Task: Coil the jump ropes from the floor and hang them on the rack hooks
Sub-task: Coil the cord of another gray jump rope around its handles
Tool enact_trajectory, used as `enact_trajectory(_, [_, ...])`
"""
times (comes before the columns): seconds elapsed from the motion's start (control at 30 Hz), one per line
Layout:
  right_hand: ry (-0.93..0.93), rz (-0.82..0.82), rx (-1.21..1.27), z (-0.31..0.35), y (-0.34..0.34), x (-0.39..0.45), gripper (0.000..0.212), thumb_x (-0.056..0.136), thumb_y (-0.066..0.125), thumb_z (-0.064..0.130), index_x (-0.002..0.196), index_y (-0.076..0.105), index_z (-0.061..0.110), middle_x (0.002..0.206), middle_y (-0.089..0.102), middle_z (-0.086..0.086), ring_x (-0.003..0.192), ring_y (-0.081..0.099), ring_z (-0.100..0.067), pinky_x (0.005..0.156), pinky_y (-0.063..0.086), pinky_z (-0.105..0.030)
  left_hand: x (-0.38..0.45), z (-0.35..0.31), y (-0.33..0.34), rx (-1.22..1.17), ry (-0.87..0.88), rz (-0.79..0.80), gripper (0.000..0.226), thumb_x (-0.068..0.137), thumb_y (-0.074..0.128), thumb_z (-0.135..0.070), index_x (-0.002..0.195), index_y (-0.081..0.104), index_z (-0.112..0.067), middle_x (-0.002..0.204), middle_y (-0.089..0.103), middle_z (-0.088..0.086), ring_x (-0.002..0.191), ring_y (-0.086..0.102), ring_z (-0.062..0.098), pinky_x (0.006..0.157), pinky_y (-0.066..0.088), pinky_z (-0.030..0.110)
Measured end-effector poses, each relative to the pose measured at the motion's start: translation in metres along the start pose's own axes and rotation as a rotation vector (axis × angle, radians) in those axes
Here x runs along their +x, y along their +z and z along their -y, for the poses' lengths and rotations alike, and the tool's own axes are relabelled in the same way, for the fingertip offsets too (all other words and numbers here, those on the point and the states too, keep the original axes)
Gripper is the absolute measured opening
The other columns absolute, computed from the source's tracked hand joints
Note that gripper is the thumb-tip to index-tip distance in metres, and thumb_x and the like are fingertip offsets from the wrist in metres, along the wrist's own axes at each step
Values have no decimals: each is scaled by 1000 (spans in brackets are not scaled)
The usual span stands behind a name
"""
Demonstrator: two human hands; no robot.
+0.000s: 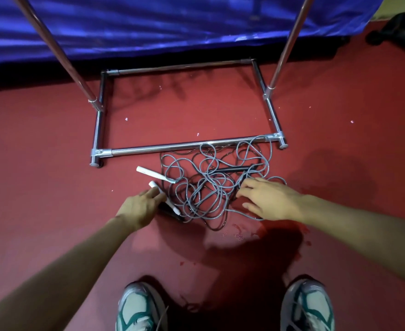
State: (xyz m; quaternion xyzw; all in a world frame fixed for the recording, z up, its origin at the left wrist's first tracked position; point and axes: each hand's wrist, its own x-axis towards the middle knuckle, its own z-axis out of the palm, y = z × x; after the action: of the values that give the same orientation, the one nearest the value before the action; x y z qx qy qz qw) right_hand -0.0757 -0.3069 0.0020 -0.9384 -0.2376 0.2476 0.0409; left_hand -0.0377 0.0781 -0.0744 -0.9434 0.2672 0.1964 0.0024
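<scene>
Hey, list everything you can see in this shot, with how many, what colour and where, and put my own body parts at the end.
Jump rope tangle: one heap, grey and black cords, on the floor against the rack's front bar; number of ropes cannot be told.
White handles: two, at the heap's left edge.
Black handle: one seen clearly, within the heap, upper right.
Rack base: one, chrome, rectangular frame on the floor; two uprights rise out of view.
Floor: red.
Cloth: one, blue, along the top.
Dark object: top right corner, unclear.
Shoes: two, white and green, bottom edge.
Left hand: grips the nearer white handle.
Right hand: fingers spread on the cords.
</scene>
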Motion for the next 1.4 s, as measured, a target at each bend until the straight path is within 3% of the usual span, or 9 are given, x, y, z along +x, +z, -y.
enact_trajectory(0.23, [-14, 58, 5, 13, 4, 5, 39, 104, 48, 42, 141, 52, 28, 137, 47, 4, 127, 49, -22, 110, 43, -38, 17, -1, -6, 32, 12, 14, 37, 100, 54, -31, 135, 53, -22, 137, 42, 8, 123, 53, 32, 77, 56, 48])
enact_trajectory(0.43, [-60, 89, -24, 21, 0, -1, 37, 104, 48, 39, 139, 52, 28, 135, 47, 4, 126, 50, -23, 109, 44, -40, 5, 2, 4, 301, 190, -26, 15, 87, 64, -30, 92, 71, -18, 101, 65, 10, 84, 64, 31, 61, 51, 37])
enact_trajectory(0.67, [-128, -218, 265, 64, -88, -24, 69, 97, 59, 53, 153, 37, 19, 152, 43, 0, 140, 40, -17, 119, 33, -36, -40, -58, -182, -363, 268, -344, 22, 97, 49, -8, 93, 37, -26, 77, 50, -8, 67, 45, 22, 62, 36, 38])
enact_trajectory(0.77, [-59, -285, 572, 92, -156, -46, 24, 104, 49, 46, 101, 67, 30, 99, 75, 10, 95, 69, -14, 96, 52, -42, -78, -82, -296, -574, 241, -613, 16, 110, 41, -27, 95, 40, -23, 72, 46, -8, 63, 38, 14, 61, 35, 33])
enact_trajectory(0.87, [61, -342, 803, 94, -208, -73, 41, 100, 42, 59, 75, 58, 30, 61, 65, 6, 60, 67, -19, 77, 56, -48, -120, -96, -393, -740, 188, -917, 29, 111, 37, -39, 93, 45, -17, 72, 47, -7, 62, 43, 11, 64, 42, 35])
enact_trajectory(1.03, [98, -605, 676, 101, -310, -139, 29, 102, 53, 46, 83, 52, 24, 60, 50, 13, 50, 41, 1, 56, 37, -18, -158, -122, -462, -538, 90, -666, 40, 98, 60, -52, 122, 46, -23, 102, 60, 2, 72, 53, 4, 63, 39, 15])
enact_trajectory(1.13, [102, -527, 670, 109, -339, -175, 18, 100, 62, 36, 101, 48, 26, 72, 61, 3, 51, 37, -2, 50, 32, -18, -162, -133, -461, -219, 44, -583, 85, 101, 49, -54, 165, 0, -31, 164, 14, 14, 118, 43, 25, 101, 48, 33])
enact_trajectory(1.27, [39, -421, 658, 106, -336, -212, 20, 97, 67, 30, 109, 53, 27, 80, 56, 4, 64, 46, -8, 62, 41, -24, -156, -152, -434, -87, 200, -859, 63, 101, 58, -19, 158, 32, -10, 141, 16, 2, 104, 56, 48, 77, 61, 52])
enact_trajectory(1.4, [184, -303, 130, 114, -321, -202, 29, 107, 42, 42, 96, 60, 22, 99, 70, -9, 99, 65, -28, 85, 47, -38, -155, -173, -415, -138, 186, -535, 81, 97, 62, -39, 158, 10, -51, 154, 6, 4, 88, 60, 34, 96, 52, 44])
